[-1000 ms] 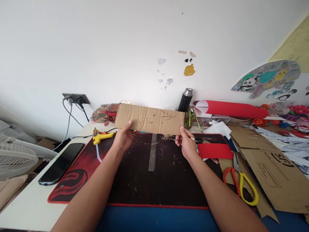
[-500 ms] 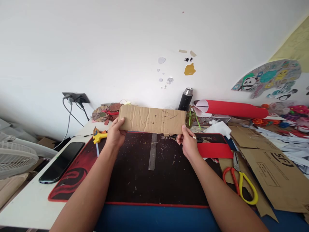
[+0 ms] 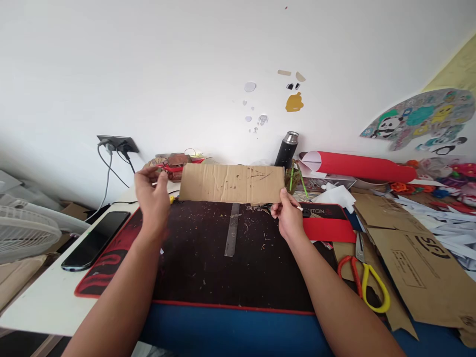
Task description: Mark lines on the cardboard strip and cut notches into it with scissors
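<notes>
Fingers of the right hand (image 3: 290, 216) are pinching one end of the cardboard strip (image 3: 232, 183) above the far edge of the mat (image 3: 223, 282); the left hand (image 3: 152, 199), parted and empty, is hovering by the mat's far-left corner. Probably light but crease-prone, the strip is suiting end holds; the mat's near half is offering room.

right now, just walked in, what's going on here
A person is holding up a piece of cardboard at the far side of a dark mat. The right hand pinches it near its lower right corner, while the left hand is off it, raised and open just past its left end. A ruler lies on the mat below. Scissors lie to the right, and a phone lies to the left.
</notes>
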`<state>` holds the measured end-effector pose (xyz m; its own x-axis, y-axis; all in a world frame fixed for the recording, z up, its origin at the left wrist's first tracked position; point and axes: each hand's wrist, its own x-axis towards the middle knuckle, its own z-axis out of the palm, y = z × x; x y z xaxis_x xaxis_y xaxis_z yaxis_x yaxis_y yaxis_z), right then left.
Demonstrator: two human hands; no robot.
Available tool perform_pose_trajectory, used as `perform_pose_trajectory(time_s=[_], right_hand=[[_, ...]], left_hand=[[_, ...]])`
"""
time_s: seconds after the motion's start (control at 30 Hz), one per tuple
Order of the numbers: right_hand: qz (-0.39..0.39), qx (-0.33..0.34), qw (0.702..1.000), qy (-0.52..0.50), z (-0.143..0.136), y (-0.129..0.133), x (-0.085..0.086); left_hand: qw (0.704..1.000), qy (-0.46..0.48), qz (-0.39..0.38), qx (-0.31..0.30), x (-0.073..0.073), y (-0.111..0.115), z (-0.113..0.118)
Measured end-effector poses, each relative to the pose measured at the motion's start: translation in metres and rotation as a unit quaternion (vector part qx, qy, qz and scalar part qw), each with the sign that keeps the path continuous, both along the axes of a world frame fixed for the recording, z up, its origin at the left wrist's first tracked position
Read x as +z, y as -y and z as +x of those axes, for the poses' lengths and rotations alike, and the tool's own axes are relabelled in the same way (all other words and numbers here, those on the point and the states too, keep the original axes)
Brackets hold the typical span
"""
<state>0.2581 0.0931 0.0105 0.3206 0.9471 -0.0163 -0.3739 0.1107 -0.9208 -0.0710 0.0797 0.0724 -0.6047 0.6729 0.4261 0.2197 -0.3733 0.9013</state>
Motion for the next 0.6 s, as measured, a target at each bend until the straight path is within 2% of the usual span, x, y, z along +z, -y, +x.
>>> perform_pose_trajectory(time_s=[0.03, 0.07, 0.1, 0.13, 0.17, 0.23, 0.27, 0.3, 0.37, 0.4, 0.47, 0.6], right_hand=[[0.0, -0.002, 1.0, -0.005, 0.001, -0.001, 0.001], [-0.002, -0.004, 1.0, -0.01, 0.001, -0.001, 0.001], [-0.004, -0.007, 1.0, -0.014, 0.002, -0.002, 0.001], [-0.006, -0.009, 1.0, -0.019, 0.002, -0.002, 0.001], [-0.008, -0.011, 1.0, -0.022, 0.002, -0.003, 0.001], [-0.012, -0.011, 1.0, -0.024, 0.0, -0.002, 0.002], [-0.012, -0.01, 1.0, -0.024, -0.001, -0.001, 0.003], [-0.012, -0.008, 1.0, -0.023, -0.003, 0.0, 0.004], [-0.011, -0.002, 1.0, -0.02, -0.006, 0.003, 0.005], [-0.009, 0.002, 1.0, -0.018, -0.007, 0.004, 0.005], [-0.006, 0.012, 1.0, -0.01, -0.009, 0.006, 0.005], [-0.008, 0.031, 0.999, 0.004, -0.013, 0.009, 0.0]], left_hand=[[0.999, -0.025, 0.008, 0.026, 0.006, 0.015, 0.003], [0.999, -0.042, 0.003, 0.018, 0.01, 0.031, 0.009], [0.997, -0.077, -0.017, -0.002, 0.011, 0.049, 0.017], [0.984, -0.161, -0.066, -0.039, 0.009, 0.065, 0.027], [0.955, -0.246, -0.127, -0.105, 0.005, 0.08, 0.039], [0.868, -0.387, -0.232, -0.206, -0.01, 0.099, 0.063], [0.827, -0.446, -0.264, -0.218, -0.019, 0.104, 0.075], [0.798, -0.491, -0.286, -0.201, -0.028, 0.105, 0.085], [0.745, -0.551, -0.338, -0.165, -0.041, 0.102, 0.101], [0.729, -0.564, -0.353, -0.162, -0.044, 0.098, 0.107], [0.718, -0.567, -0.367, -0.169, -0.047, 0.092, 0.112], [0.722, -0.547, -0.369, -0.208, -0.042, 0.089, 0.103]])
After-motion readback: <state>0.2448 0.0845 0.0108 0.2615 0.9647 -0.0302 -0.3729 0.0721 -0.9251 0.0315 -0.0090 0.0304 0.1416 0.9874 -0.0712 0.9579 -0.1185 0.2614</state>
